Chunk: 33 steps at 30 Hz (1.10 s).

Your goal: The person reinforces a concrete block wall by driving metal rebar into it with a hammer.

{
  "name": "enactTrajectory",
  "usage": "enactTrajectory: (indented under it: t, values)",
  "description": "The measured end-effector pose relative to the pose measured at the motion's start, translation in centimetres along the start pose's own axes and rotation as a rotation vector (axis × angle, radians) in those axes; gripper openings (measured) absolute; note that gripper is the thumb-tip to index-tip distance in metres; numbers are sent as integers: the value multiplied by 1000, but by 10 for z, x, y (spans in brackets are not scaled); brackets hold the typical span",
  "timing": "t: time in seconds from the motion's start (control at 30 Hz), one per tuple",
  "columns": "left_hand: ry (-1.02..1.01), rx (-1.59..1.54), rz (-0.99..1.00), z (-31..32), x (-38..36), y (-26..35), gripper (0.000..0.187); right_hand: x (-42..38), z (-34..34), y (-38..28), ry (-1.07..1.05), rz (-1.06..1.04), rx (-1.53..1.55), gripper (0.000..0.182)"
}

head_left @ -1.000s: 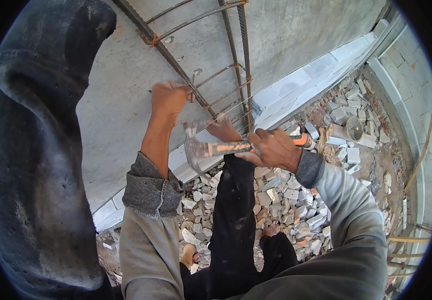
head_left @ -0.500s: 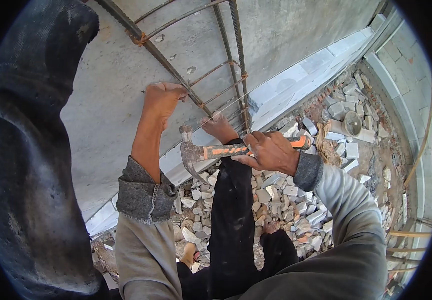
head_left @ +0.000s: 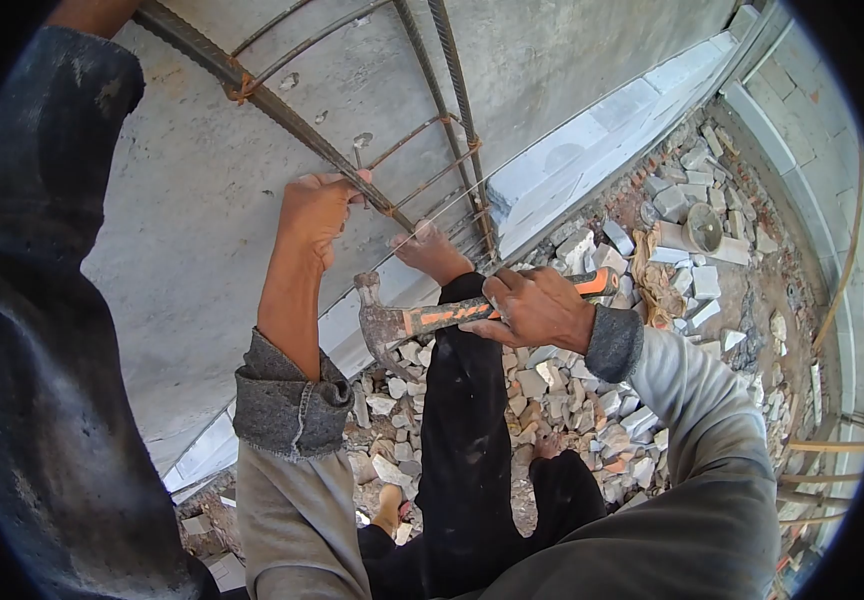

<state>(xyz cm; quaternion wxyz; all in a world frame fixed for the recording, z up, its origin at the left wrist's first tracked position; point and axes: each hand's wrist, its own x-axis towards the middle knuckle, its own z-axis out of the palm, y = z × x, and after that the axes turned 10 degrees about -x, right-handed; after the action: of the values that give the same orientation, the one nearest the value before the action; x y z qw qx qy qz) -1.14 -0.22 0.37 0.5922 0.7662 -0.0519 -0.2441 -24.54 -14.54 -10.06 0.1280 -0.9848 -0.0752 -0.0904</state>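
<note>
My left hand (head_left: 317, 215) is held against the grey concrete wall (head_left: 212, 230), thumb and fingers pinched beside a rebar (head_left: 297, 125). A thin, nail-like pin (head_left: 357, 158) sticks up from the fingertips toward a small chipped spot in the wall. My right hand (head_left: 532, 308) is wrapped round the handle of a claw hammer (head_left: 387, 325) with an orange and black grip. The hammer lies level below my left hand, its worn head to the left and apart from the wall. A pale string (head_left: 442, 208) runs past the rebar's lower end.
A tied rebar cage (head_left: 442, 100) leans along the wall. At left is another person's dark sleeve (head_left: 42, 250), the hand (head_left: 97, 15) by the rebar's top. A bare foot (head_left: 432, 252) rests near the cage's base. Broken block rubble (head_left: 572, 390) and a round container (head_left: 703, 228) lie below.
The view has shifted slightly, and the rebar appears further left. The pin above my left fingertips now shows. The other person's hand has come into view at top left. My right hand keeps the hammer.
</note>
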Motion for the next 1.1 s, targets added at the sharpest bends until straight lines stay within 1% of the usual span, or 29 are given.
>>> enactTrajectory:
  t: [0.07,0.17,0.27,0.4,0.5,0.53,0.63,0.67,0.77,0.8,0.9,0.93,1.03,1.1]
  values:
    - [6,17,19,0,5,-4,28,1,-2,-1,-8,3,-16,62]
    - [49,-14,54,0,12,-13,27,1,-2,1,-14,5,-10,62]
    - [59,-133,6,5,7,-13,25,2,0,3,3,-6,-26,63]
    - [9,-207,-95,-3,15,-12,21,11,1,16,48,-16,-98,63]
    - [1,-204,-106,-3,14,-8,19,19,-7,21,70,-59,-140,63]
    - [-18,-202,-112,-4,14,-7,18,19,-7,22,103,-118,-151,63]
    - [-37,-204,-134,-4,10,-1,18,29,-20,32,112,-237,-186,62]
    - [-38,-206,-143,-3,9,0,19,36,-19,36,164,-201,-208,60]
    - [9,-114,-135,-2,9,2,16,41,-19,37,137,-85,-224,59]
    - [-5,-126,-131,-3,11,2,16,37,-21,31,101,-132,-186,59]
    - [-24,-128,-136,-6,15,-2,16,32,-24,28,257,-366,-161,60]
    - [-11,-107,-135,-6,14,-2,17,34,-26,32,250,-391,-143,60]
    - [24,-60,-135,-4,10,2,17,49,-19,49,59,-37,-198,60]
    - [20,-53,-123,-3,11,6,17,41,-20,43,70,-71,-175,59]
